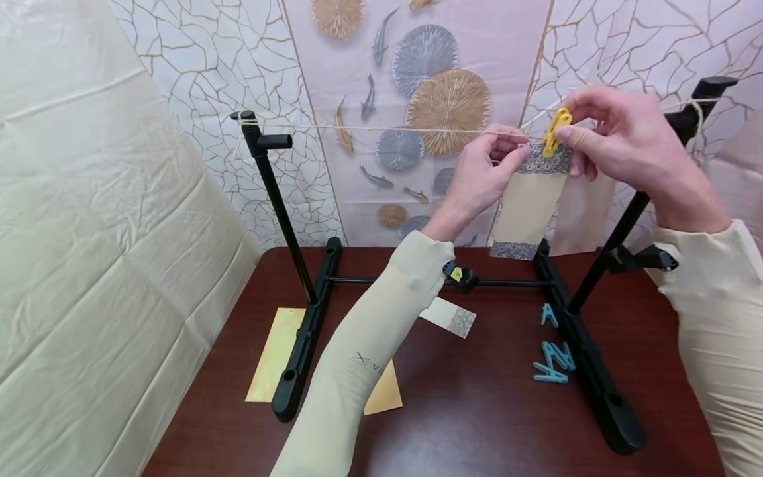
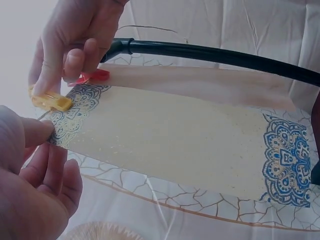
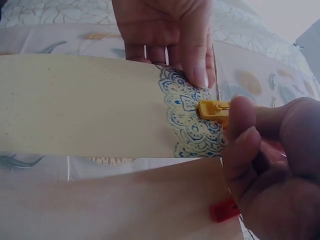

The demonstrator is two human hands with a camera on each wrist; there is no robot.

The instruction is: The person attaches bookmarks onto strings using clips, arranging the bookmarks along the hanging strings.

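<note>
A cream card (image 1: pixel 527 205) with blue lace-like patterns at both ends hangs at a thin string (image 1: pixel 369 128). My left hand (image 1: pixel 485 169) pinches the card's upper left corner against the string between thumb and fingers. With thumb and fingers, my right hand (image 1: pixel 632 139) pinches a yellow clothespin (image 1: pixel 557 132). The clothespin's tip overlaps the patterned top edge, as the right wrist view also shows at the clothespin (image 3: pixel 212 110). Beside this card hangs a plain pinkish card (image 1: pixel 584 215), with a red clothespin (image 2: pixel 95 76) at its top.
A black stand (image 1: pixel 280 205) holds the string between two uprights. Several blue clothespins (image 1: pixel 557 358) lie by its right foot. On the brown table (image 1: pixel 477 417) are a yellow card (image 1: pixel 274 358), a white patterned card (image 1: pixel 450 316) and a tan card (image 1: pixel 384 392) partly behind my left forearm.
</note>
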